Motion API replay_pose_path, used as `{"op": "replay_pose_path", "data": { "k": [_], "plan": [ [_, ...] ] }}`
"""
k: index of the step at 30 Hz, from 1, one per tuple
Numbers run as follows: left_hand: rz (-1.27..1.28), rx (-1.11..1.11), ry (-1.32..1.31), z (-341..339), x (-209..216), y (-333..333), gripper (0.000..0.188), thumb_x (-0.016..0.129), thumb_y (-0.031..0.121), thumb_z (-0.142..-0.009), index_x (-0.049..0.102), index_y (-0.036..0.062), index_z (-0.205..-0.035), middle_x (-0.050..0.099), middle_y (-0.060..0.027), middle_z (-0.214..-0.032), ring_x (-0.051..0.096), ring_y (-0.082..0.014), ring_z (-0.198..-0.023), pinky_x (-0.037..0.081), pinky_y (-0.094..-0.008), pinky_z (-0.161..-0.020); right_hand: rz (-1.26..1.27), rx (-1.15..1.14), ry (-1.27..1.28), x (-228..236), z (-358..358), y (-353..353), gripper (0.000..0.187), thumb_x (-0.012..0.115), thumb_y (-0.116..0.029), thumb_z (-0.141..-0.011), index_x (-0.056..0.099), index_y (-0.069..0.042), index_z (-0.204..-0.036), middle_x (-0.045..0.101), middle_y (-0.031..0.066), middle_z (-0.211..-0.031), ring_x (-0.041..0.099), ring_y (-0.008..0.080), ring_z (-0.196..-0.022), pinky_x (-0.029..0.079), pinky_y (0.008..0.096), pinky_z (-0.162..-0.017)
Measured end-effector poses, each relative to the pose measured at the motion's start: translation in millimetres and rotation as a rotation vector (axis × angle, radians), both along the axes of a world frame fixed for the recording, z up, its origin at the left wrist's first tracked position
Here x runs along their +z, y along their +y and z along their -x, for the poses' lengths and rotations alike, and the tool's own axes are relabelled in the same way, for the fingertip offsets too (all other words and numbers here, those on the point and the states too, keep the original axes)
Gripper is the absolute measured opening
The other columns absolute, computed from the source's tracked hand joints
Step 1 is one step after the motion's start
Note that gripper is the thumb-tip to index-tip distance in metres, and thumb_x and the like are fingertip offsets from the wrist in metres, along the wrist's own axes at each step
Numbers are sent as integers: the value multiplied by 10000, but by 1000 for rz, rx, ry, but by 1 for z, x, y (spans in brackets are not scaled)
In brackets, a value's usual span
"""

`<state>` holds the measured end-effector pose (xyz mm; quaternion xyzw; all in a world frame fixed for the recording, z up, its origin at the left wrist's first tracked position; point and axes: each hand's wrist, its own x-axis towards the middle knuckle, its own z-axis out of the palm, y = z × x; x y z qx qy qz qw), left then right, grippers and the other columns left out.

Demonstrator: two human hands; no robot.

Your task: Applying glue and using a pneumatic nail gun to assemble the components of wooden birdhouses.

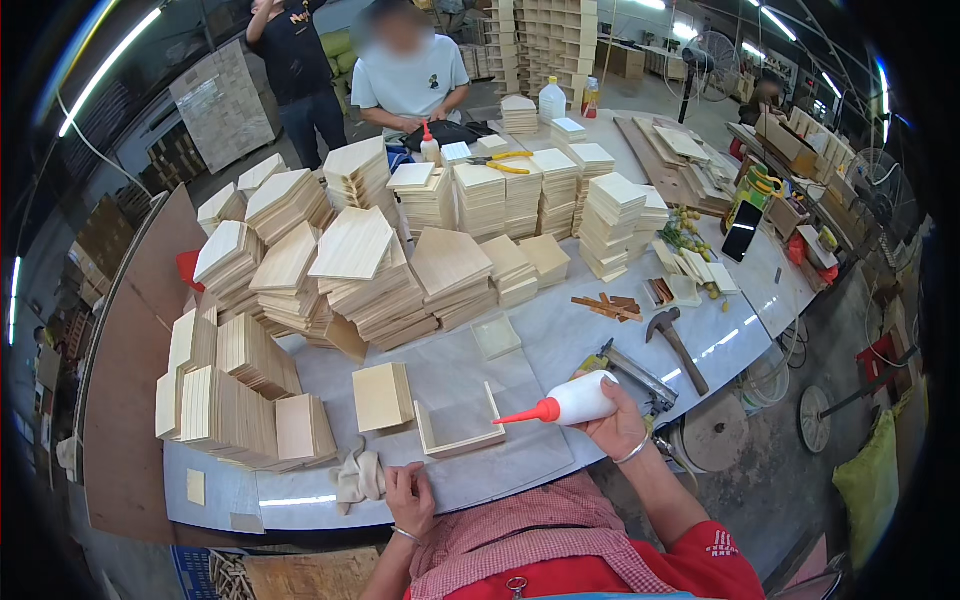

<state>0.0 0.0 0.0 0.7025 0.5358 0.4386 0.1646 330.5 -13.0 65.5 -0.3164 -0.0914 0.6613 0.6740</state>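
A worker in a red shirt and checked apron (520,525) stands at a pale-topped workbench (560,345), right hand (617,427) wrapped around a white squeeze bottle (585,399), the fingers closed about its base end. The bottle is held nearly level above the bench, its red nozzle (530,411) pointing left, the tip at the right upright of a three-sided wooden frame (462,440) (from my spot, I cannot tell whether the two touch). The frame lies on the bench directly before the worker, its open side facing away.

The left hand (408,495) rests at the near edge, fingers loosely curled, just beside a crumpled, pale cloth (360,477); whether they grip anything, I cannot tell.

Left of the frame sits a short stack of wooden panels (384,397), while taller stacks of pointed panels (355,245) crowd the bench behind. Just beyond the bottle lies a nail gun (640,375), with a hammer (685,358) to its right, reddish-brown strips (607,307) farther back and a black phone (741,231) toward the far right. Across the bench, a person in a pale T-shirt (408,80) has both hands near dark fabric (455,134).
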Motion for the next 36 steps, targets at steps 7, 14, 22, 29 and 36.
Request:
{"op": "replay_pose_path", "data": {
  "k": [7, 14, 22, 29, 36],
  "plan": [
    [-23, -1, 18, -4, -4, 2, 234, 576, -68, -757, 623, 28, -965, 436, -87, -781, 476, -180, -577, 412, -294, -515, 10, 6, 1, 3, -5, 4, 523, 638, -302, -849, 483, -2, -1248, 545, 177, -1213, 547, 363, -1133, 462, 538, -943],
    [-45, -7, -30, -5, -4, 6, 215, 590, -56, -766, 623, 30, -960, 477, -112, -816, 510, -229, -658, 427, -324, -546, 5, -10, 11, 1, -3, 4, 527, 643, -302, -845, 480, -2, -1246, 542, 179, -1213, 548, 368, -1131, 469, 544, -932],
    [-11, 12, 20, 1, -2, -4, 199, 586, -61, -778, 624, 24, -953, 476, -129, -812, 508, -263, -681, 428, -351, -574, -2, 7, 29, 0, 0, -6, 528, 640, -305, -846, 478, -7, -1250, 541, 182, -1213, 542, 369, -1141, 461, 549, -943],
    [-78, 9, 123, 4, -4, 1, 160, 554, -55, -804, 626, 8, -932, 442, -149, -773, 473, -297, -661, 394, -386, -560, -13, 43, -33, -3, 0, 3, 523, 578, -298, -891, 451, -8, -1307, 524, 161, -1267, 502, 327, -1192, 393, 514, -1010],
    [30, 29, 47, -2, 2, 9, 173, 667, 6, -803, 626, 8, -971, 451, -95, -754, 455, -204, -580, 386, -317, -503, -56, 22, -220, 21, 6, 23, 539, 614, -263, -879, 449, 19, -1308, 556, 129, -1187, 561, 266, -1110, 470, 436, -950]
  ]
}}
